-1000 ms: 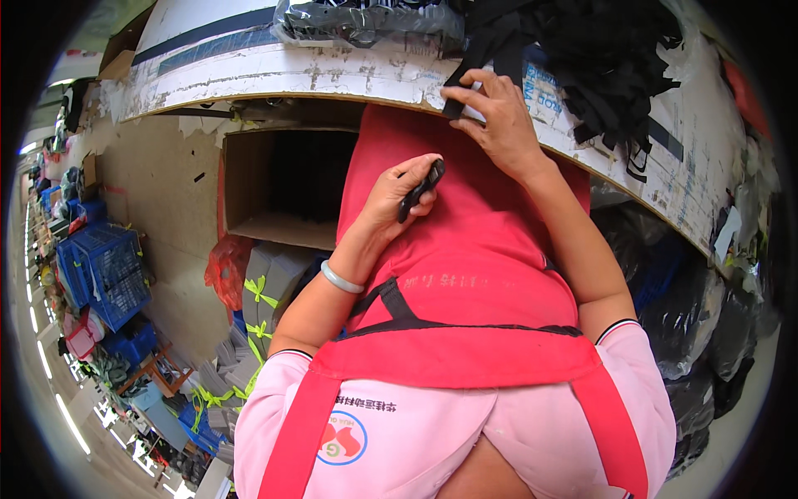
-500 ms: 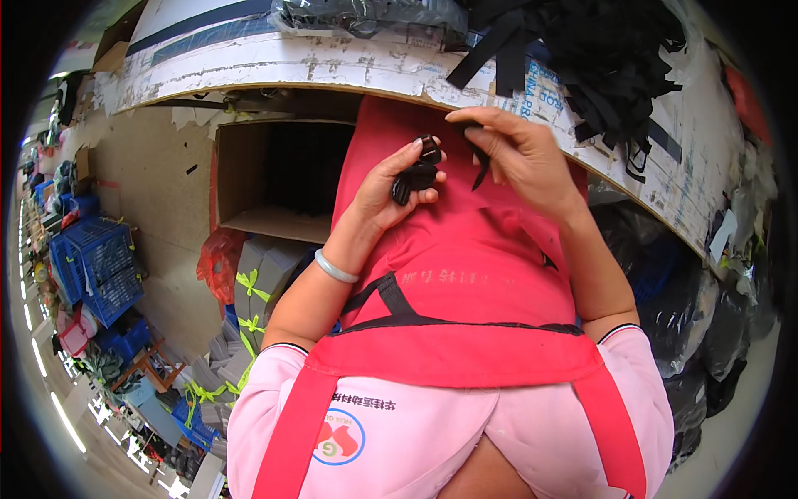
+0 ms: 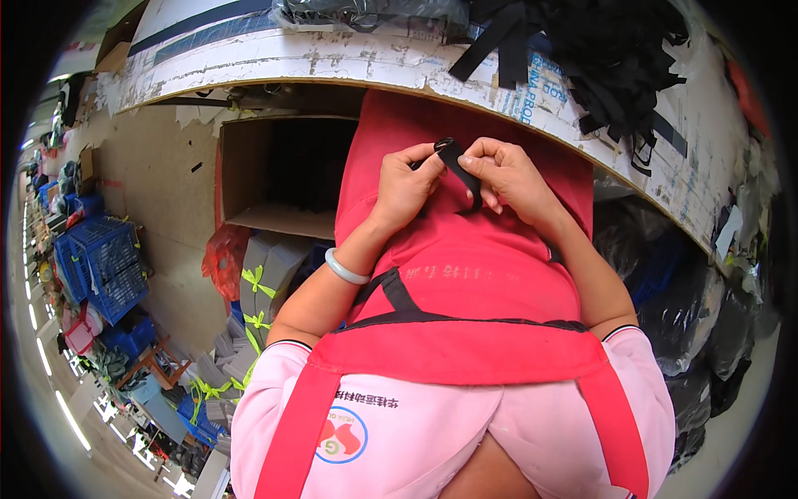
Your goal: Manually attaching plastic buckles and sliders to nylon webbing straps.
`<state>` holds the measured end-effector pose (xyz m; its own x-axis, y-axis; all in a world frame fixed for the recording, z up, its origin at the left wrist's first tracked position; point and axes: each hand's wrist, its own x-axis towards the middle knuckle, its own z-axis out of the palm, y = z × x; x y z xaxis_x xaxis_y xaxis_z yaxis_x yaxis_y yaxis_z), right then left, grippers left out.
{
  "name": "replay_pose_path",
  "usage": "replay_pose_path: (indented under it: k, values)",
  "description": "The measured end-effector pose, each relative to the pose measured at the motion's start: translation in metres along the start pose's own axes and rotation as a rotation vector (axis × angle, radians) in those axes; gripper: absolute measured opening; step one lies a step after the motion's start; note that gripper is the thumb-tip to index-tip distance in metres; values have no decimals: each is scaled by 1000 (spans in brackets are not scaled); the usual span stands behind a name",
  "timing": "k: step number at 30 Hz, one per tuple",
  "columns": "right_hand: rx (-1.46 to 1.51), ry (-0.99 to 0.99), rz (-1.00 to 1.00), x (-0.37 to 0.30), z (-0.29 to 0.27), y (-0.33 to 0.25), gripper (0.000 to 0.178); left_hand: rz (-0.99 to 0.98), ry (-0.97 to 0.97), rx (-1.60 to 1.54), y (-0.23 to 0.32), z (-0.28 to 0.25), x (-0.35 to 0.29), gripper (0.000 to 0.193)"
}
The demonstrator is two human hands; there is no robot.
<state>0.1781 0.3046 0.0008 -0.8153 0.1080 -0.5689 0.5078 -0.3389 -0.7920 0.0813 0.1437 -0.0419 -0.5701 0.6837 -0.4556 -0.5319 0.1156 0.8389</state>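
Note:
Over the lap of my red apron [image 3: 474, 266], both hands meet at a short black webbing strap [image 3: 457, 170]. My left hand [image 3: 403, 190] pinches a small black plastic buckle [image 3: 444, 143] between thumb and fingers. The strap lies against the buckle; whether it runs through the slot I cannot tell. My right hand [image 3: 513, 179] is closed on the strap, thumb on top, and the strap's lower end curls below the fingers. Other dark pieces in the left palm are mostly hidden by the fingers. A pale bangle [image 3: 345, 268] circles my left wrist.
A worn white board tabletop [image 3: 332, 62] crosses the far side, bearing a heap of black straps [image 3: 619, 71] and a plastic bag [image 3: 366, 15]. Below stand an open cardboard box [image 3: 283, 218] and grey stacks [image 3: 270, 270] with yellow-green ties. Blue crates [image 3: 100, 266] are left, dark bags [image 3: 682, 316] right.
My right hand has come down and left from the table edge, bringing the strap to the buckle. My left hand has turned, now hiding most of the black pieces it holds.

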Motion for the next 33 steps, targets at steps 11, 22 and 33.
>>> replay_pose_path:
  k: [11,22,33]
  values:
    - [344,60,-43,0,6,2,16,669,174,732,11,3,2,9]
    - [213,100,-22,4,9,7,17,584,157,679,13,1,1,13]
    - [368,153,-23,7,8,14,16,785,169,770,3,2,3,14]
